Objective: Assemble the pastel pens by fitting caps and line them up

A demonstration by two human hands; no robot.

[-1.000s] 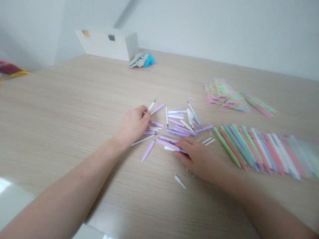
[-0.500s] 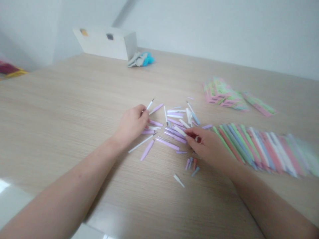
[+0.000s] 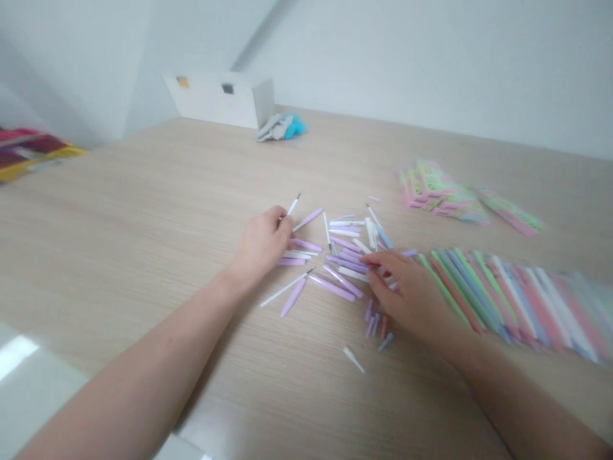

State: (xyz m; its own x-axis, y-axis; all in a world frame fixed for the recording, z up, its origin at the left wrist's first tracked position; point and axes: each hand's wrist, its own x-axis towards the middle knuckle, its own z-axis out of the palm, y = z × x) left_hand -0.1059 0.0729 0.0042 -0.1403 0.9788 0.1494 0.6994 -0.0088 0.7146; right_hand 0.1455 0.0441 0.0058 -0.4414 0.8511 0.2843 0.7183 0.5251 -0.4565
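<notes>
My left hand [image 3: 265, 239] is closed, with a thin white pen refill [image 3: 295, 203] between its fingers, dark tip pointing up and away. Close beside it lie purple pen barrels [image 3: 306, 245] and another white refill [image 3: 282, 291]. Over the right part of the loose pile, my right hand [image 3: 402, 281] pinches the end of a purple pen barrel [image 3: 347, 262] between thumb and forefinger. Just below those fingertips lies a white barrel [image 3: 352, 275]. Several small purple, blue and red end pieces [image 3: 376, 324] lie nearer me, with a white tapered piece [image 3: 353, 360].
A long row of coloured pens [image 3: 517, 300] stretches to the right. Behind it are stacked pink-and-green packets [image 3: 431, 188] and a single packet [image 3: 510, 211]. At the back stand a white box [image 3: 215, 102] and a grey-and-blue crumpled item [image 3: 282, 126]. The table edge runs along the left.
My right hand has let go of the white barrel, which now lies lower in the pile, and grips a purple one. My left hand keeps its refill. The view has shifted slightly.
</notes>
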